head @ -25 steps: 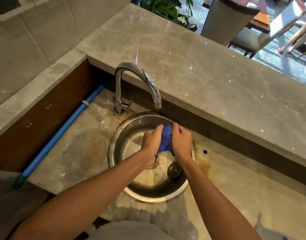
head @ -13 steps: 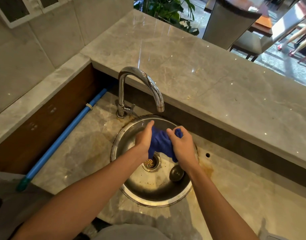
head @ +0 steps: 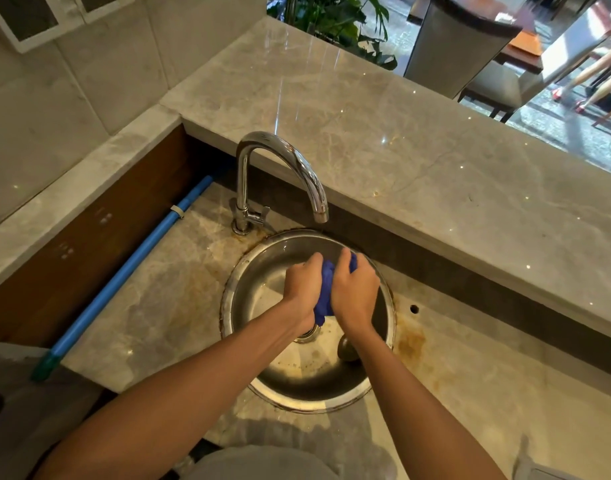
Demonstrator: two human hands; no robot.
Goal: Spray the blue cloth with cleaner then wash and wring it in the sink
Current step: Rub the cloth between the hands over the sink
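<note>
The blue cloth (head: 325, 293) is bunched into a tight roll between my two hands over the round steel sink (head: 352, 393). My left hand (head: 303, 286) grips its left side and my right hand (head: 356, 295) grips its right side, so only a narrow strip of cloth shows between them. Both hands sit below and in front of the chrome tap spout (head: 318, 209). No running water can be seen. The drain (head: 306, 336) is partly hidden under my left wrist.
A dark round stopper (head: 347, 351) lies in the basin by my right wrist. A blue pole (head: 131, 271) lies along the left counter against the wooden wall. A raised marble bar top (head: 418, 161) runs behind the sink. Rust stains ring the sink edge.
My hands have come closer together and the cloth, spread wider half a second ago, is now squeezed into a tight bundle between them.
</note>
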